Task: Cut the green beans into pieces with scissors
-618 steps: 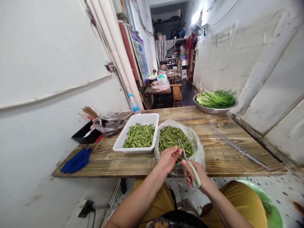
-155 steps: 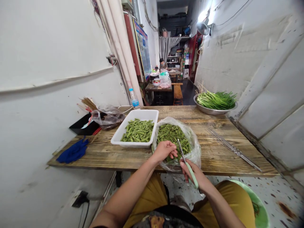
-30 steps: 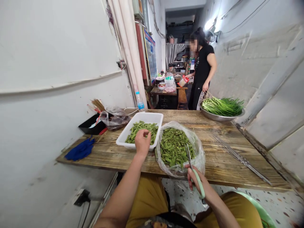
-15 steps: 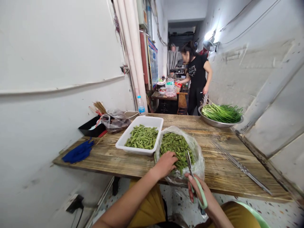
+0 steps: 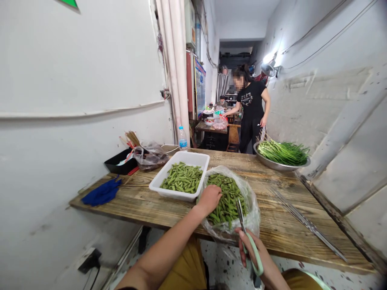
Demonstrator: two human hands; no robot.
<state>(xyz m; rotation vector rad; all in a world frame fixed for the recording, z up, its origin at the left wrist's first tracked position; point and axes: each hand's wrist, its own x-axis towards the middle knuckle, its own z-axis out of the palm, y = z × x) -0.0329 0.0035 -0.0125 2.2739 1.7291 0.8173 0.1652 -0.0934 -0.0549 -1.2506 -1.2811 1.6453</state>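
Left hand (image 5: 211, 198) has moved from white tub (image 5: 173, 195) to plastic bag (image 5: 253, 206), fingers curled at the green pods (image 5: 230, 189) inside; can't tell if I'm gripping one. Right hand (image 5: 262, 249) grips scissors (image 5: 240, 212), aimed over the bag. Tub's right beside, presumably to keep my reach short.

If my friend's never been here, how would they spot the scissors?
On the wooden table, find the clear plastic bag of green pods. At its near side, the right hand holds the scissors. Their pale green handles set them apart from the thin metal rods lying farther right.
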